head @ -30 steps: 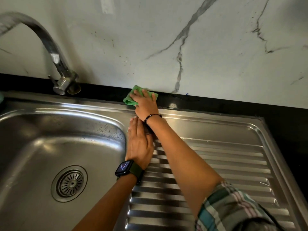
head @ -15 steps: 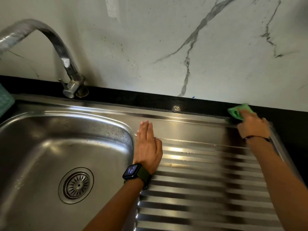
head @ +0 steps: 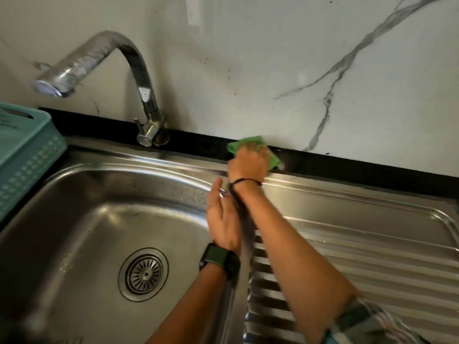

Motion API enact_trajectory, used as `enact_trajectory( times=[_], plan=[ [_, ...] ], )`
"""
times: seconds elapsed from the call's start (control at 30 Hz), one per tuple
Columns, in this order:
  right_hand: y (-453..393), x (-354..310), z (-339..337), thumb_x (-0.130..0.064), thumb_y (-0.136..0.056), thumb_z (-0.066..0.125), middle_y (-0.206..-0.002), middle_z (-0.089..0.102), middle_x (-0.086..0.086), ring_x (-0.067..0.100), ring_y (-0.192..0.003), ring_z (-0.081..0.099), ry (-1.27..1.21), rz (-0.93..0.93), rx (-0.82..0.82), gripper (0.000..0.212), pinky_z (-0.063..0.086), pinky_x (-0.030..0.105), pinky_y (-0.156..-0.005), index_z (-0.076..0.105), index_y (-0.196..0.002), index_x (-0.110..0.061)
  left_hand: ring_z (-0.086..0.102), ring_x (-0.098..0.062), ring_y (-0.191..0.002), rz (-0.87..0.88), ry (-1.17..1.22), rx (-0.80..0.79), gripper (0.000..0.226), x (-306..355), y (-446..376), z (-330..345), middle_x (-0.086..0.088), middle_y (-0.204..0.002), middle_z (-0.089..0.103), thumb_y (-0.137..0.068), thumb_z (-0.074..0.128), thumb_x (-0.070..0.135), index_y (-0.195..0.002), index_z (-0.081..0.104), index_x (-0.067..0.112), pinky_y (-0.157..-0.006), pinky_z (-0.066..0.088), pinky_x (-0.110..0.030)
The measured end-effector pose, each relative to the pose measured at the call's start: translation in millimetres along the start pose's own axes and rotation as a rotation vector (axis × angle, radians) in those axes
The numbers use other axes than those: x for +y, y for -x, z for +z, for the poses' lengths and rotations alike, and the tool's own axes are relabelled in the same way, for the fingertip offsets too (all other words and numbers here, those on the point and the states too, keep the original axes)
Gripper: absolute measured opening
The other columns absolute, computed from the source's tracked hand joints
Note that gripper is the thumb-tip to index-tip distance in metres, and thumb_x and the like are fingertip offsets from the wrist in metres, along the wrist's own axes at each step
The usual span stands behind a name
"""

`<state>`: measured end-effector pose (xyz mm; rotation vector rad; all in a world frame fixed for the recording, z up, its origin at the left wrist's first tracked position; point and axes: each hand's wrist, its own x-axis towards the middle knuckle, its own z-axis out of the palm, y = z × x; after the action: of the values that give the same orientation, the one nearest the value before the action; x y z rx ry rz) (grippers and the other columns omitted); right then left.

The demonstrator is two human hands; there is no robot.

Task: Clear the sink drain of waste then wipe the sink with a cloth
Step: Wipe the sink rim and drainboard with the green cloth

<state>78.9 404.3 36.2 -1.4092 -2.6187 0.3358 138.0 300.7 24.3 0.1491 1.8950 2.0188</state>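
While the drain strainer (head: pixel 143 273) sat bare in the sink basin (head: pixel 82 219), my left hand (head: pixel 221 218) rested edge-on at the basin's right rim, fingers together. My right hand (head: pixel 248 165) pressed the green cloth (head: pixel 248 142) flat under its fingers against the black back ledge (head: pixel 347 165).

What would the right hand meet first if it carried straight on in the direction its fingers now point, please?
Most likely the marble wall. The right hand presses the green cloth on the black ledge at the back of the sink, fingers pointing away from the person; the wall rises just behind it, though depth is unclear.
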Motion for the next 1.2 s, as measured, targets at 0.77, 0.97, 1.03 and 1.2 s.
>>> enact_trajectory(
  times=[0.77,0.97,1.03,1.2],
  plan=[
    [-14.2,151.6,-38.8,0.013,-0.077,0.044,-0.149,0.037,0.001,0.019,-0.142,0.025,-0.054,-0.658,-0.157,0.068,0.02,0.032,-0.118,0.043,-0.137,-0.021,0.032,-0.018,-0.137,0.259,-0.501,-0.422,0.046,3.0,22.3,39.1,-0.008,-0.148,0.037,-0.094,0.037,0.025,-0.139,0.036,0.012,-0.11,0.021,-0.021],
    [-11.8,268.8,-80.0,0.013,-0.08,0.041,-0.15,0.035,0.0,0.017,-0.143,0.023,0.039,-0.292,-0.086,0.069,0.021,0.029,-0.115,0.039,-0.139,-0.022,0.02,-0.016,-0.142,0.329,-0.675,-0.521,0.047,-6.3,18.2,39.3,-0.006,-0.153,0.025,-0.097,0.038,0.02,-0.142,0.027,0.013,-0.111,0.012,-0.02],
    [-11.0,292.8,-88.9,0.011,-0.082,0.041,-0.151,0.033,-0.001,0.017,-0.143,0.023,0.051,-0.198,-0.092,0.067,0.022,0.03,-0.114,0.038,-0.14,-0.022,0.018,-0.016,-0.143,0.362,-0.734,-0.516,0.048,-11.8,17.3,35.3,-0.007,-0.153,0.023,-0.096,0.039,0.018,-0.142,0.026,0.011,-0.114,0.011,-0.023],
    [2.0,343.6,-113.4,0.005,-0.084,0.043,-0.152,0.029,0.008,0.029,-0.14,0.027,0.114,0.172,-0.045,0.064,0.032,0.046,-0.109,0.033,-0.142,-0.019,0.015,-0.016,-0.143,0.4,-0.805,-0.519,0.052,-16.9,21.7,36.4,-0.005,-0.155,0.019,-0.095,0.041,0.022,-0.143,0.024,0.013,-0.111,0.008,-0.021]
  ],
)
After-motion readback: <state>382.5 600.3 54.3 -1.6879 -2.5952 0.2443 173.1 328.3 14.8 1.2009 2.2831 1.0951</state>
